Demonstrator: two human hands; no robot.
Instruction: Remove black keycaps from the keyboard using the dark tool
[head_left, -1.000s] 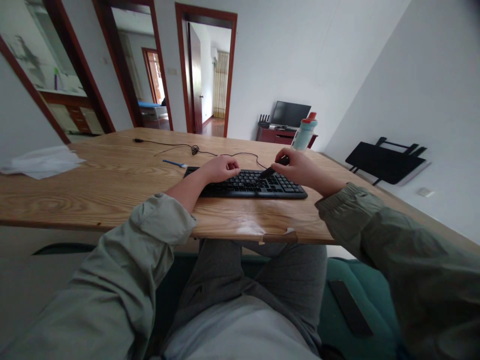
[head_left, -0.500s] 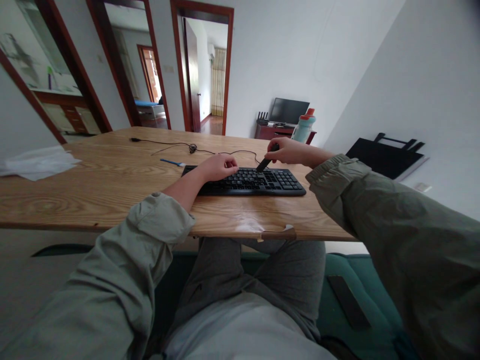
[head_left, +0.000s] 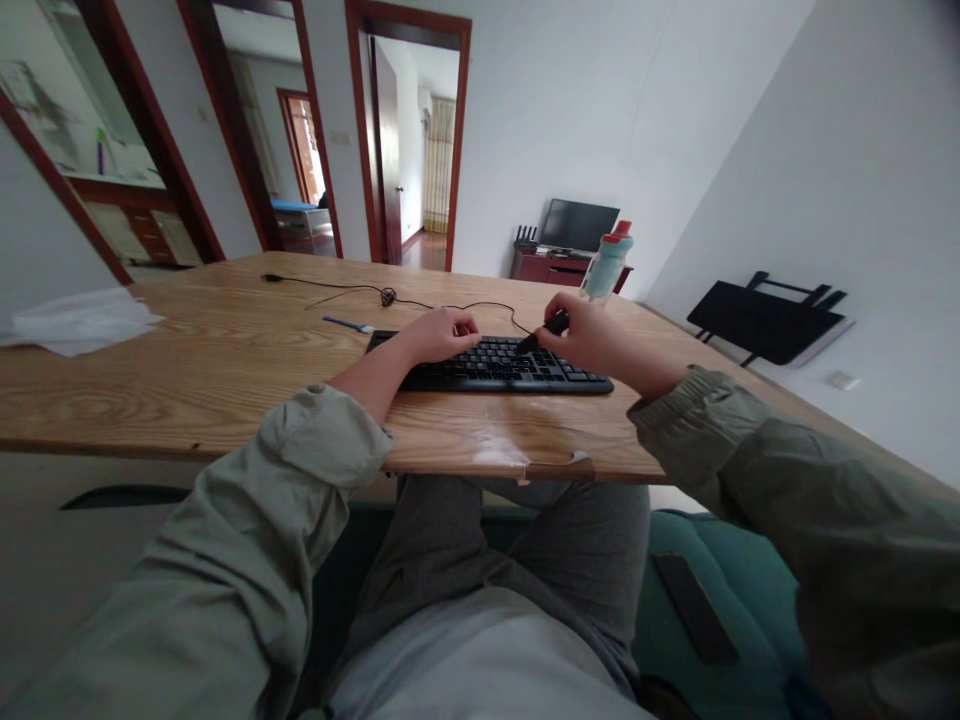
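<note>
A black keyboard [head_left: 495, 380] lies near the front edge of the wooden table. My left hand [head_left: 442, 335] rests over its left half, fingers curled in; whether anything is between them is hidden. In my right hand [head_left: 581, 330] is a slim black stick-like tool [head_left: 541, 335], slanted so its lower end meets the keys around the middle of the keyboard. What kind of tool it is I cannot make out. Left of the keyboard lies a small blue brush [head_left: 347, 324] with a pale head.
A black cable [head_left: 388, 296] with a knot runs across the table behind the keyboard. White paper or cloth [head_left: 82, 320] lies at the far left. A bottle with a red lid [head_left: 606, 262] stands behind my right hand. The table's front edge has a chipped patch [head_left: 559, 469].
My right hand has come lower and nearer, tilting the black tool flatter over the keys. My left hand stays in nearly the same place. The view has shifted slightly.
</note>
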